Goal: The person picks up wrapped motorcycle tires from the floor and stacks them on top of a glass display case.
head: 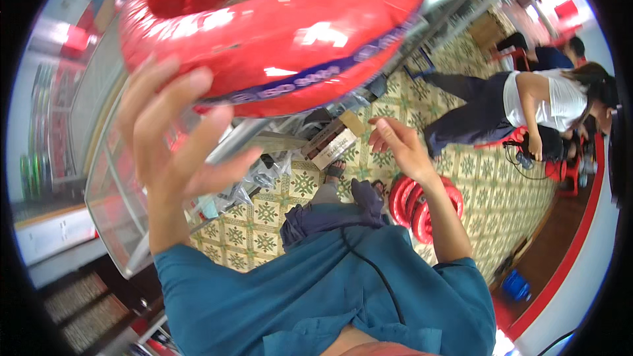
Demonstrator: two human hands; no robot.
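Observation:
A large tyre wrapped in shiny red plastic (257, 39) fills the top of the view, tilted, with a purple printed band (316, 75) along its side. In front of its lower left edge is my left hand (178, 123), blurred, fingers spread and nothing gripped. Whether those fingertips touch the wrapping cannot be told. My right hand (400, 146) hangs below and right of the tyre, apart from it, with loosely bent fingers and nothing held. What supports the tyre is mostly hidden behind it.
Several red-wrapped tyres (426, 207) lie on the patterned tile floor (267, 215) by my right forearm. A glass display case (116, 193) stands at left. An opened cardboard box (332, 142) sits near my feet. A person in a white shirt (536, 99) is at right.

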